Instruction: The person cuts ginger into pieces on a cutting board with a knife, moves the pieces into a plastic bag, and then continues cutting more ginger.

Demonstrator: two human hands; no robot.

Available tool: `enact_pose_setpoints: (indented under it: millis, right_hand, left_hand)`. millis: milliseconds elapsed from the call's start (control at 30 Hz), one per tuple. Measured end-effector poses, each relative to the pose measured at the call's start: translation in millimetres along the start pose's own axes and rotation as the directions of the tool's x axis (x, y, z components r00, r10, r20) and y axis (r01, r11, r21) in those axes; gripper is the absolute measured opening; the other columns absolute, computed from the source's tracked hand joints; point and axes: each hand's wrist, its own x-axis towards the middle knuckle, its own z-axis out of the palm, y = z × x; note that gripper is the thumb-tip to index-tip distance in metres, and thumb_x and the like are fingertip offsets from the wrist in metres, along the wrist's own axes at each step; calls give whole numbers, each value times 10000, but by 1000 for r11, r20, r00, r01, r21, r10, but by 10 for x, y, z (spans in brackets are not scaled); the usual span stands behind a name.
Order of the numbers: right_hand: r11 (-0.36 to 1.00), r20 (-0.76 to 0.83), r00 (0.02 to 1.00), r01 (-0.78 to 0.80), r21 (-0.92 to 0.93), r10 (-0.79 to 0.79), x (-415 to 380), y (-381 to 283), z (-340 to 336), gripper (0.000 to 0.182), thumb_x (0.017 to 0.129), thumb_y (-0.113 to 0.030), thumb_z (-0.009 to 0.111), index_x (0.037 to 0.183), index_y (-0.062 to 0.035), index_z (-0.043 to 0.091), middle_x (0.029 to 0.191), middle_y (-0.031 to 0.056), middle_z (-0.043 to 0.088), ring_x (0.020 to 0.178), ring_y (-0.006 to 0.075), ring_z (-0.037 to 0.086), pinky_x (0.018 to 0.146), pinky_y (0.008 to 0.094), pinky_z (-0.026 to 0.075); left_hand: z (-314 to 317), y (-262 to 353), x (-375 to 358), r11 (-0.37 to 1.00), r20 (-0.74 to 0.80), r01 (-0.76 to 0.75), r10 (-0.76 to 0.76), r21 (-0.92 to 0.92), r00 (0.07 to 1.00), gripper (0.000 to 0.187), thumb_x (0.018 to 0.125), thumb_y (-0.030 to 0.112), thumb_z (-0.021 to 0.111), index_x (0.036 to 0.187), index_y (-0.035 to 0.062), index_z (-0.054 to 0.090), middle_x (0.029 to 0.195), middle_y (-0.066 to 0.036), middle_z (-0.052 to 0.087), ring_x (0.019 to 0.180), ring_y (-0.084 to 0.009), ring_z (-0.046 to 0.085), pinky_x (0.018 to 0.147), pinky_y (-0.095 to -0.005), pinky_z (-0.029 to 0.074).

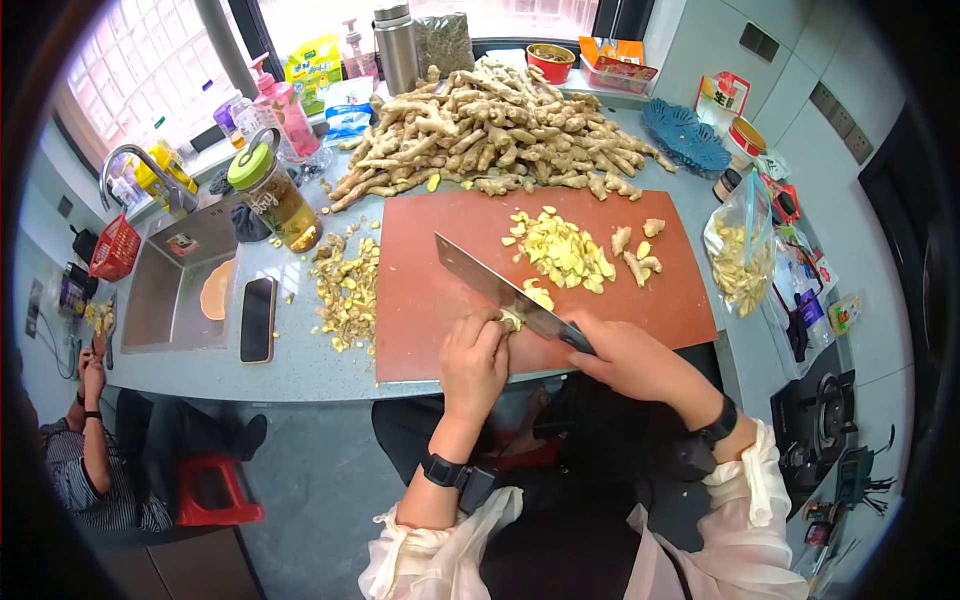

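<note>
My right hand (625, 357) is wrapped round the dark handle of a cleaver (500, 287), whose broad blade points up and left over the reddish-brown cutting board (430, 345). Close against the blade, my left hand (474, 362) presses with curled fingers on a piece of ginger (512, 320), mostly hidden behind the fingers and blade. Cut slices lie just past the blade. Beyond them is a heap of sliced ginger (565, 250). A few small ginger pieces (638, 266) sit to its right on the board.
A large pile of ginger root (490, 130) stands behind the board. Ginger trimmings (345, 290), a phone (258, 320) and a lidded jar (275, 198) are left of it, near the sink (180, 333). Rightward is a plastic bag (742, 255). Another person (95, 450) sits at far left.
</note>
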Motion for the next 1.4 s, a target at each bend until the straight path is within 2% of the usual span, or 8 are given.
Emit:
enact_pose_setpoints:
  millis: [133,267,533,767,800,867,1267,1400]
  right_hand:
    - [993,106,989,-107,49,101,-193,52,-97,316,983,-209,609,1235,-70,481,985,261,667,954,473,643,788,535,494]
    - [996,-20,996,87,29,-86,-28,294,141,318,988,-220,594,1214,-29,478,989,280,664,973,481,641,807,543,499]
    - [999,-14,999,28,-25,-28,248,171,197,309,940,-175,603,1134,32,479,971,293,667,942,474,658,800,536,506]
    - [983,-100,995,-3,183,21,-82,427,109,317,958,-218,609,1200,-32,524,1004,274,672,1007,467,637,831,524,485]
    - [955,-97,994,-26,294,57,-119,406,63,332,962,-205,612,1233,-35,529,886,192,672,796,362,683,706,450,517]
    - [795,-124,985,-18,606,117,-169,418,37,341,976,-173,609,1278,-37,528,728,-3,534,503,63,497,468,251,409]
    - [506,-258,943,120,854,212,-518,880,213,426,970,-140,623,1347,17,502,737,19,550,582,94,535,499,254,453]
    - [503,-293,901,100,859,321,-766,1011,210,401,962,-141,634,1314,16,524,747,17,561,608,90,542,496,251,457]
  left_hand:
    - [0,-14,-10,998,7,-8,8,-62,1000,137,808,16,707,933,41,658,1083,-106,684,966,-332,645,809,-428,527]
    - [23,-3,-40,998,19,40,-39,-45,999,159,811,11,710,963,45,676,1069,-135,692,945,-364,648,817,-449,526]
    - [30,63,-13,996,-2,50,-51,-76,999,137,818,-19,702,940,45,694,1031,-114,684,941,-329,652,811,-418,527]
    - [13,60,-5,994,5,101,-101,-39,995,127,844,48,709,970,52,689,1068,-115,685,955,-339,663,828,-420,532]
    - [18,75,2,994,2,102,-102,-35,995,137,845,64,716,979,59,688,1076,-111,684,962,-339,663,829,-420,530]
    - [-13,127,30,994,1,100,-100,-41,995,169,836,92,736,995,69,681,1092,-107,680,975,-336,660,839,-417,524]
    - [58,20,-17,972,-11,218,-220,-85,976,216,844,33,727,1035,44,626,1086,-129,655,978,-336,632,854,-432,509]
    - [81,-39,6,974,-154,207,-220,-95,963,216,843,-3,719,1035,13,622,1071,-158,622,995,-329,606,843,-413,515]
